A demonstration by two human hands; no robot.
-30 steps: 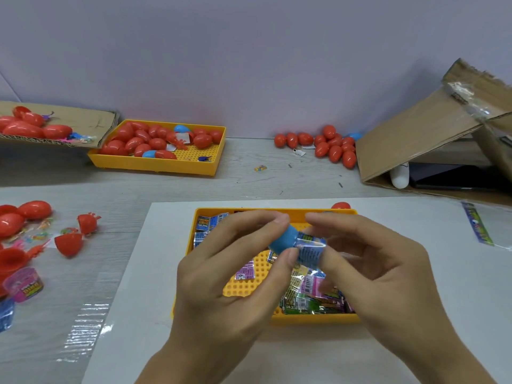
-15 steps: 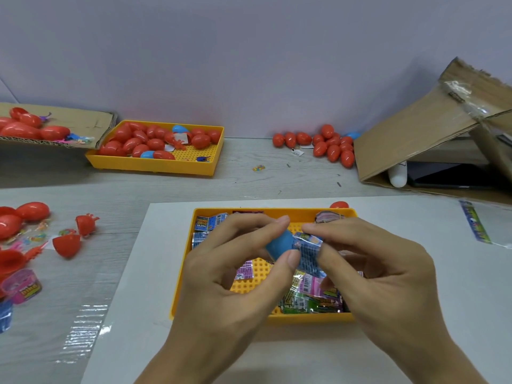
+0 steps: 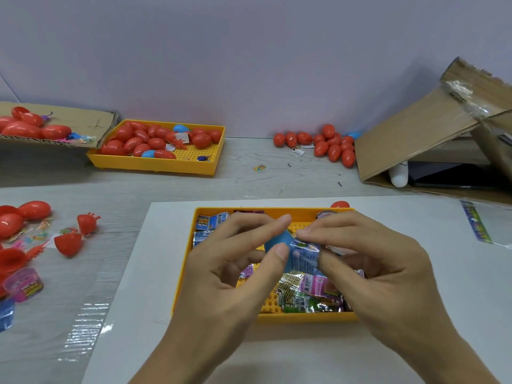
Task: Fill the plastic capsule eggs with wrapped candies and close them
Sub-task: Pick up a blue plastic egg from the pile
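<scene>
Light: bright, even, diffuse, from overhead.
Shadows: soft, faint beneath the hands.
Glare: white streaks on the clear plastic film (image 3: 83,325) at lower left.
Blur: slight softness on fingertips.
Distortion: wide-angle bowing at edges.

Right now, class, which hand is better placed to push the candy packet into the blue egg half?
Right hand: it pinches the candy packet at the mouth of the blue egg half, which the left hand holds.

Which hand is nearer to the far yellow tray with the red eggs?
Left. The left hand is below and slightly right of the far tray; the right hand is farther right.
</scene>
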